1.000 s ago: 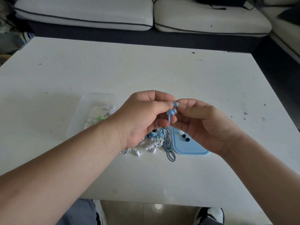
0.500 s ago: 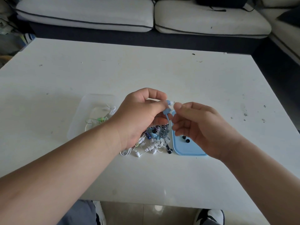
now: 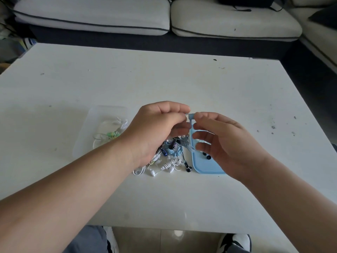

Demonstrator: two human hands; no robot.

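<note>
My left hand (image 3: 156, 128) and my right hand (image 3: 224, 141) meet above the white table (image 3: 164, 81). Between their fingertips is a light blue earbud (image 3: 190, 116); both hands pinch it, and its blurred cable hangs down from it. Below the hands lies a tangled pile of earphones (image 3: 167, 157), blue, white and black. A light blue lid (image 3: 204, 165) lies flat to the right of the pile, partly under my right hand, with small dark ear tips (image 3: 207, 156) on it.
A clear plastic box (image 3: 102, 128) holding white and green earphones stands left of my left hand. A grey sofa (image 3: 164, 17) runs along the far side of the table. My shoes show below the table's near edge.
The blue cable that hung in a long loop from the earbud has dropped toward the pile. My right hand's lower fingers have spread apart, and both hands shifted slightly.
</note>
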